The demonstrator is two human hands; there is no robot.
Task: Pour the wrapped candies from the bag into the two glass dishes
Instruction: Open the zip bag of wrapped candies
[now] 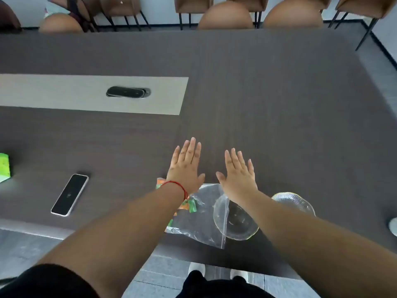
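Hands flat, left hand (185,171) and right hand (238,176), fingers spread wide and holding nothing (probably a start pose), bag (199,214) and dishes (236,220) waiting at lower center.

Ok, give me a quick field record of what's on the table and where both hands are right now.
left hand: open, flat, fingers spread, holding nothing
right hand: open, flat, fingers spread, holding nothing
bag: clear plastic, lying flat at the near table edge, below the hands
candies: orange and green wrappers, inside the bag
near dish: glass, no candy seen, bag edge overlaps it
far dish: glass, partly hidden by the right forearm
phone: face up, off to the left
task progress: pouring not started
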